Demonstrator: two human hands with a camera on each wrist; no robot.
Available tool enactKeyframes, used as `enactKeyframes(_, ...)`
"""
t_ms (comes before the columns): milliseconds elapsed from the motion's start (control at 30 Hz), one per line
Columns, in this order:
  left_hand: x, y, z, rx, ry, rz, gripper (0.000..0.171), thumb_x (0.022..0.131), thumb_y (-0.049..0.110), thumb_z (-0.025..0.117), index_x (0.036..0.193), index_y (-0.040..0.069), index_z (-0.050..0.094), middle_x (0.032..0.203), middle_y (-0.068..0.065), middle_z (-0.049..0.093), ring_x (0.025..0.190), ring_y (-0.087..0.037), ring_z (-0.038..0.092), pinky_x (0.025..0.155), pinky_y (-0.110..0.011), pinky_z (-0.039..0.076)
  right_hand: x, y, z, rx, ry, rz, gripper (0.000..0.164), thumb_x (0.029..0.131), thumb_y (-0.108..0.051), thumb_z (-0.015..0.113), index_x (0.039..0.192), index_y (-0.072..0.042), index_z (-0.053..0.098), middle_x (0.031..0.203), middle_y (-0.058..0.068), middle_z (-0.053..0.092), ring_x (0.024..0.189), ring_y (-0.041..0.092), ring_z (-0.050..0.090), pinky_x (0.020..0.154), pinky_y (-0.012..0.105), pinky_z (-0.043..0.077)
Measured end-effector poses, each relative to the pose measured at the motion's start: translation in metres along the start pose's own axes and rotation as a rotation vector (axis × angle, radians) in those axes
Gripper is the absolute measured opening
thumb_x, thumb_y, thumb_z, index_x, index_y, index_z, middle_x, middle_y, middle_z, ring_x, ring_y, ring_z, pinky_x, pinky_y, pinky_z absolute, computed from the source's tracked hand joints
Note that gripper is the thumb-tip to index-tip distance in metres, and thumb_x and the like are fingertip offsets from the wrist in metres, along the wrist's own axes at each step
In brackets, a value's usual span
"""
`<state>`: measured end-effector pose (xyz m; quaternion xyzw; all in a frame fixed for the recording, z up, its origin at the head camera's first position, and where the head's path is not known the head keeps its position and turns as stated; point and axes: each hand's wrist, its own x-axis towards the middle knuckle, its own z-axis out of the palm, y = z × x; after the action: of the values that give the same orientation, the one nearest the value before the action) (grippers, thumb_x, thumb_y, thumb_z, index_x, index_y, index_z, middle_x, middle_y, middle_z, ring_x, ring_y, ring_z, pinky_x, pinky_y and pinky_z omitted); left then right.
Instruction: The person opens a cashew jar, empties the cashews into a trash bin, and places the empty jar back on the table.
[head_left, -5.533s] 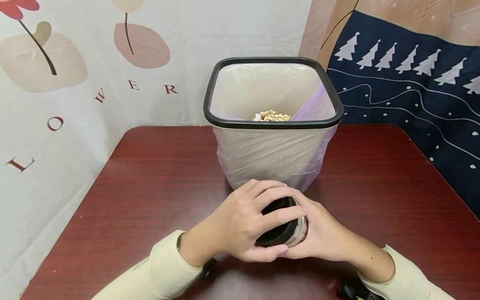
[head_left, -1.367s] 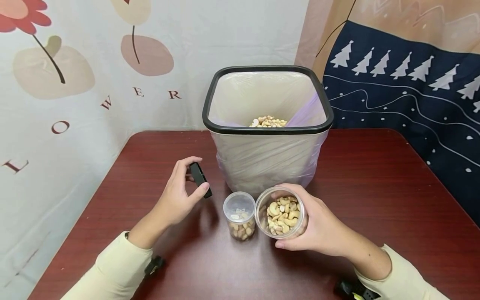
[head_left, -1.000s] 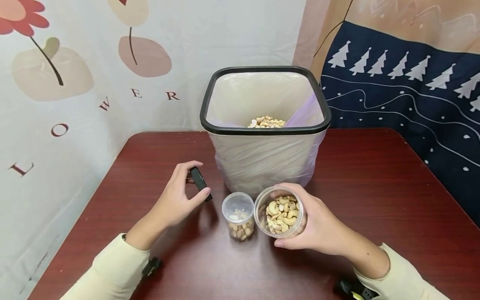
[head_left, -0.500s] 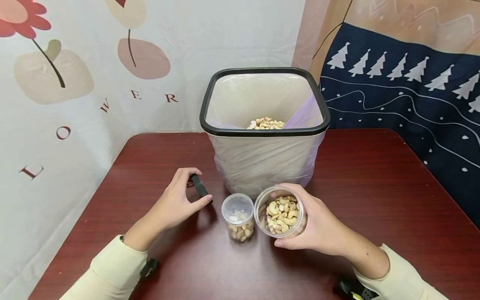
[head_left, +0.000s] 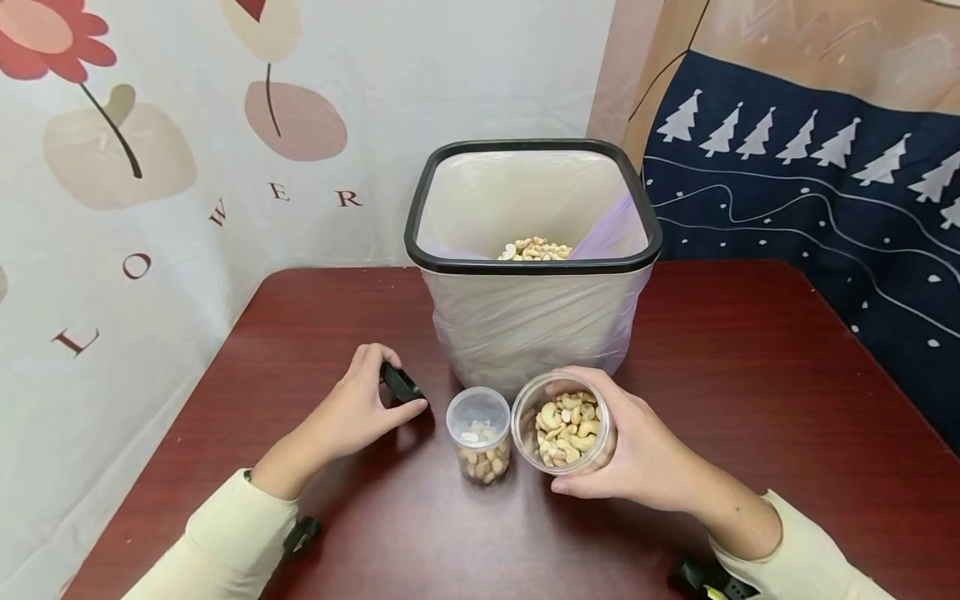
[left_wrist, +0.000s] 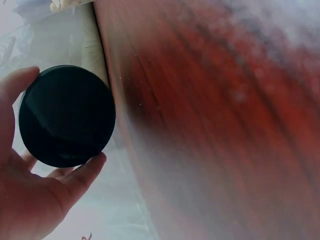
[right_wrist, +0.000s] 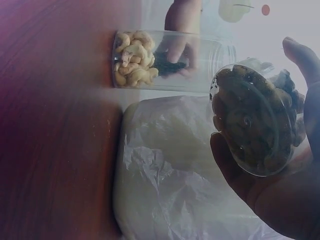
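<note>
Nearest, pale yellow sleeves (head_left: 232, 533) reach in from the bottom corners, with a black device (head_left: 302, 533) at the left wrist; the hands are apart, each busy with its own thing. The right hand (head_left: 637, 450) grips a clear jar (head_left: 528, 423) round its side, fingers behind and thumb in front; the jar has its lid off, tilts with its mouth toward the head camera, and holds cashews (head_left: 567, 429); in the right-wrist view its round base is raised off the table (head_left: 750, 375). Just left of it a narrower standing jar (head_left: 477, 408) rests upright on the table, partly filled with nuts (head_left: 483, 462); the two rims look very close, though I cannot tell whether they touch. Farther left, the left hand (head_left: 356, 417) holds a round black lid (head_left: 402, 382) by its edge, between thumb and fingers, tilted; whether the lid meets the table I cannot tell. Beyond these stands a pale bin (head_left: 528, 321) with a black rim (head_left: 532, 266) and a thin plastic liner, purplish at the right; more cashews show inside it; behind the dark red table hang a white cloth (head_left: 465, 75) printed with flowers and letters, and a navy cloth (head_left: 787, 208) with white trees.
</note>
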<state>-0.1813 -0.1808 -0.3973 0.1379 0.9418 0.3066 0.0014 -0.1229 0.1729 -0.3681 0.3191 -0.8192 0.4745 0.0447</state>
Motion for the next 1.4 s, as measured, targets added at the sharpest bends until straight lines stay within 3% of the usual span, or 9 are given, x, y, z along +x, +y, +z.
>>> enactKeyframes(233,0.0,-0.004,0.001,0.015,-0.044,-0.023,0.059,0.083,0.04,0.078,0.118,0.012,0.039,0.114,-0.009,0.043,0.09,-0.021,0.059,0.082,-0.036,0.049,0.0,0.001,0.001,-0.004,-0.001,0.017,0.099,0.059,-0.022,0.097,0.142,-0.026,0.044,0.127,-0.009,0.062,0.116,0.009,0.059,0.101,0.015,0.041)
enactKeyframes(433,0.001,-0.008,-0.001,0.022,-0.089,0.002,0.084,0.085,0.038,0.077,0.149,0.016,0.028,0.14,-0.018,0.048,0.12,-0.034,0.058,0.101,-0.052,0.046,0.0,0.001,0.0,-0.014,-0.007,0.027,0.098,0.06,-0.026,0.097,0.142,-0.025,0.043,0.127,-0.009,0.062,0.116,0.009,0.059,0.1,0.015,0.041)
enactKeyframes(533,0.0,-0.01,-0.001,0.04,-0.134,0.008,0.093,0.083,0.04,0.078,0.155,0.018,0.023,0.143,-0.02,0.048,0.127,-0.037,0.055,0.104,-0.057,0.044,0.0,0.001,0.0,-0.013,-0.006,0.039,0.098,0.06,-0.029,0.097,0.142,-0.027,0.043,0.128,-0.01,0.062,0.116,0.008,0.059,0.101,0.015,0.041)
enactKeyframes(667,-0.002,-0.012,-0.001,0.086,-0.177,0.005,0.093,0.082,0.043,0.08,0.155,0.019,0.026,0.144,-0.019,0.046,0.124,-0.038,0.057,0.101,-0.057,0.046,0.001,0.001,0.0,-0.015,-0.007,0.043,0.098,0.059,-0.029,0.097,0.141,-0.027,0.044,0.128,-0.011,0.061,0.116,0.008,0.059,0.101,0.015,0.041)
enactKeyframes(1067,0.0,-0.012,-0.003,0.148,-0.199,0.033,0.088,0.08,0.036,0.083,0.151,0.018,0.034,0.136,-0.018,0.05,0.116,-0.033,0.059,0.096,-0.052,0.049,0.001,0.004,-0.001,-0.018,0.0,0.018,0.098,0.06,-0.024,0.097,0.142,-0.024,0.044,0.127,-0.008,0.062,0.116,0.009,0.059,0.101,0.014,0.04)
enactKeyframes(1400,0.0,-0.011,0.001,0.244,-0.203,0.063,0.089,0.076,0.035,0.085,0.15,0.017,0.039,0.135,-0.019,0.052,0.122,-0.037,0.054,0.094,-0.062,0.044,0.001,0.004,-0.004,-0.015,0.005,0.035,0.097,0.06,-0.028,0.097,0.141,-0.025,0.044,0.128,-0.009,0.062,0.117,0.009,0.059,0.102,0.014,0.041)
